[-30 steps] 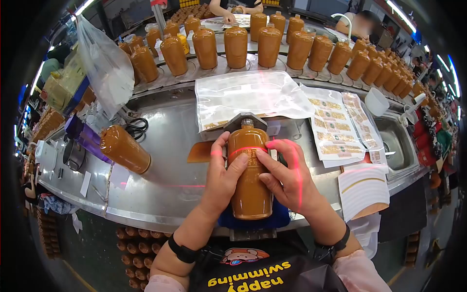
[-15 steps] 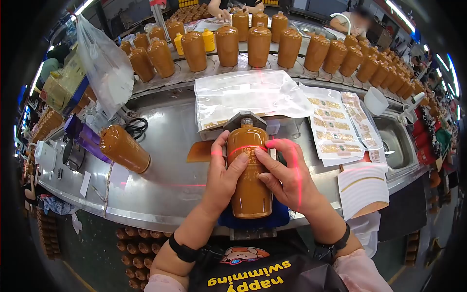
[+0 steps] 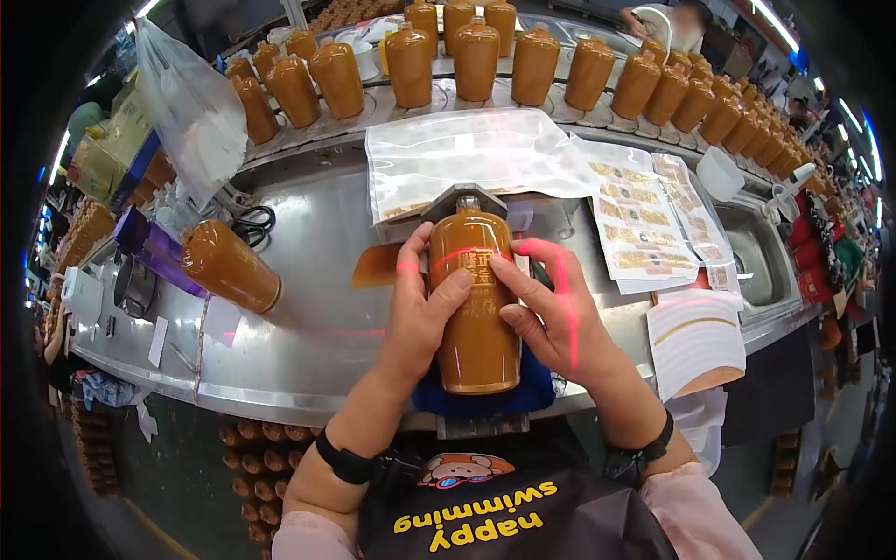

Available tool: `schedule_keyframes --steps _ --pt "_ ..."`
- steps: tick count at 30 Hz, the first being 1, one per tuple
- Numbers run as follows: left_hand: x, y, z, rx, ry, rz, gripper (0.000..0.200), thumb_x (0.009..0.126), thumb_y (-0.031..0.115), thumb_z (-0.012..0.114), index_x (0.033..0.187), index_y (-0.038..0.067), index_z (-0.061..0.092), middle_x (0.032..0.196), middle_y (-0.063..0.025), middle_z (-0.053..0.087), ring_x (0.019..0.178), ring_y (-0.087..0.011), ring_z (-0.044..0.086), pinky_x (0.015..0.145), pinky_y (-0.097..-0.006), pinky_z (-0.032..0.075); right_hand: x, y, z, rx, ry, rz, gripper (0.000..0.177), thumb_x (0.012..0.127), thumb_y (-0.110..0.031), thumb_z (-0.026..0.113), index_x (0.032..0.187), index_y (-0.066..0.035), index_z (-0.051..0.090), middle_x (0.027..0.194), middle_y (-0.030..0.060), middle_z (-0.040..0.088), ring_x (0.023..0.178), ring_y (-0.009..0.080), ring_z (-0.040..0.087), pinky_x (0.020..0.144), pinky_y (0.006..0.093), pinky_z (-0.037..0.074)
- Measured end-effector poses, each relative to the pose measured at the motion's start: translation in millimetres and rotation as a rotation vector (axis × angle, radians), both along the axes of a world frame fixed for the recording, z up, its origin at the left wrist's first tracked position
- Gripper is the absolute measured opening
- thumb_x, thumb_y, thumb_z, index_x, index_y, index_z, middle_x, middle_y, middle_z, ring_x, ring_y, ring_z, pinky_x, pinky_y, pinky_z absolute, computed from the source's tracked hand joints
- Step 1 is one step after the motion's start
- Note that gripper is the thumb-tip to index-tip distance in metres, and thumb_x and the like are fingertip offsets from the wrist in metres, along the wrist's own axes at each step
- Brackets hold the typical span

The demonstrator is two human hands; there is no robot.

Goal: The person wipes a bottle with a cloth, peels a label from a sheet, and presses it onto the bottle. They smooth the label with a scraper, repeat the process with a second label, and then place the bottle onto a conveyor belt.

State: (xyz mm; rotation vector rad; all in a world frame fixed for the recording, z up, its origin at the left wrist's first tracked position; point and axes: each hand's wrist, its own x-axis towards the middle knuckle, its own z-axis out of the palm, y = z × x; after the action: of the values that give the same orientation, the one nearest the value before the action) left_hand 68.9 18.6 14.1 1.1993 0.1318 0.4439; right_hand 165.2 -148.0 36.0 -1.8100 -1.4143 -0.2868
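Note:
A glossy brown bottle [image 3: 478, 350] lies tilted on a dark blue cloth [image 3: 425, 397], its neck pointing away from me against a dark angled rest [image 3: 443, 207]. Gold characters [image 3: 476, 271] show on its face, crossed by a red laser line. My left hand [image 3: 418, 313] curves round the bottle's left side, thumb on the front below the characters. On the other side my right hand [image 3: 558, 313] holds it, index fingertip at the edge of the lettering and thumb lower down. Any film under the fingers is hard to make out.
Another brown bottle [image 3: 229, 266] lies on the steel bench at left. Sheets of gold labels [image 3: 644, 224] lie at right beside a sink [image 3: 761, 266]. Behind a clear plastic sheet [image 3: 467, 159], brown bottles [image 3: 476, 65] line a conveyor. A co-worker [image 3: 681, 28] sits beyond.
My view has tipped down slightly. More gold characters show, with my right fingertip shifted slightly to their edge. The conveyor bottles have moved a little left; the yellow ones are no longer visible.

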Motion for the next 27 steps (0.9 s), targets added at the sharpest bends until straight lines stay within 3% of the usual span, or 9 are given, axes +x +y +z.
schedule_keyframes --steps 7,9,14,18,21,22,23,25,27 --pt "-3.4 0.7 -3.3 0.066 0.044 0.000 0.079 0.092 0.020 0.065 0.150 -0.001 0.016 0.137 -0.0171 0.042 0.122 -0.0203 0.048 0.101 -0.0325 0.044 7.3 -5.8 9.6 0.067 0.064 -0.042 0.051 0.084 -0.006 0.069 0.132 0.001 0.051 0.115 0.0230 0.056 0.113 0.0395 0.057 0.095 0.0440 0.048" --pt "-1.4 2.1 -0.8 0.116 0.066 0.011 0.082 0.090 0.020 0.066 0.150 -0.001 0.014 0.138 -0.0173 0.041 0.123 -0.0208 0.047 0.103 -0.0329 0.042 17.7 0.6 33.4 0.065 0.156 0.000 0.036 0.082 -0.004 0.068 0.114 0.003 0.053 0.096 0.0204 0.064 0.093 0.0370 0.067 0.079 0.0416 0.054" --pt "-1.6 -1.0 2.4 0.149 0.061 -0.003 0.083 0.091 0.020 0.064 0.152 0.001 0.012 0.144 -0.0158 0.039 0.129 -0.0212 0.043 0.108 -0.0346 0.036 46.0 58.0 104.0 -0.575 -0.102 0.292 0.022 0.083 -0.020 0.066 0.095 -0.002 0.060 0.076 0.0191 0.065 0.081 0.0377 0.066 0.068 0.0471 0.053" --pt "-4.3 0.9 2.9 0.204 0.109 -0.015 0.081 0.094 0.020 0.061 0.153 0.002 0.009 0.150 -0.0146 0.033 0.135 -0.0215 0.038 0.111 -0.0351 0.031 62.2 76.0 102.2 -0.509 -0.237 0.055 0.018 0.082 -0.018 0.068 0.094 -0.005 0.062 0.078 0.0162 0.066 0.074 0.0350 0.065 0.066 0.0417 0.052" --pt "-6.3 4.6 -15.9 0.161 0.029 0.015 0.086 0.095 0.031 0.062 0.153 -0.001 0.008 0.150 -0.0189 0.032 0.135 -0.0228 0.036 0.112 -0.0353 0.030 55.6 55.4 72.4 -0.325 0.073 0.281 0.021 0.082 -0.015 0.069 0.099 -0.004 0.064 0.077 0.0159 0.066 0.072 0.0343 0.065 0.067 0.0387 0.053" --pt "-7.9 4.6 -14.2 0.224 -0.030 0.031 0.085 0.096 0.035 0.060 0.153 -0.001 0.009 0.151 -0.0195 0.031 0.137 -0.0244 0.035 0.114 -0.0366 0.027 58.6 49.6 59.3 -0.169 0.134 0.086 0.023 0.081 -0.013 0.072 0.101 -0.003 0.065 0.081 0.0146 0.067 0.073 0.0317 0.065 0.067 0.0371 0.053" --pt "-9.0 5.9 -8.8 0.289 -0.094 0.049 0.084 0.096 0.039 0.058 0.153 -0.001 0.010 0.152 -0.0200 0.031 0.139 -0.0259 0.033 0.115 -0.0379 0.023 69.0 43.1 46.9 0.052 -0.132 -0.046 0.023 0.077 -0.012 0.076 0.098 -0.005 0.067 0.082 0.0115 0.065 0.072 0.0273 0.062 0.065 0.0374 0.049" --pt "-12.9 14.5 -7.6 0.591 -0.150 0.071 0.083 0.097 0.046 0.052 0.153 -0.002 0.013 0.154 -0.0204 0.031 0.141 -0.0292 0.031 0.118 -0.0403 0.018 38.9 12.6 34.7 0.021 -0.369 0.019 0.025 0.074 -0.013 0.079 0.097 -0.009 0.069 0.078 0.0073 0.061 0.069 0.0238 0.057 0.063 0.0354 0.044" --pt "-21.1 35.5 -8.2 1.085 -0.129 0.101 0.083 0.098 0.053 0.046 0.153 -0.002 0.017 0.154 -0.0201 0.032 0.143 -0.0326 0.029 0.119 -0.0424 0.014 2.4 -0.5 33.8 0.030 -0.289 0.122 0.021 0.077 -0.019 0.075 0.096 -0.015 0.069 0.077 0.0030 0.053 0.068 0.0212 0.049 0.071 0.0355 0.038"
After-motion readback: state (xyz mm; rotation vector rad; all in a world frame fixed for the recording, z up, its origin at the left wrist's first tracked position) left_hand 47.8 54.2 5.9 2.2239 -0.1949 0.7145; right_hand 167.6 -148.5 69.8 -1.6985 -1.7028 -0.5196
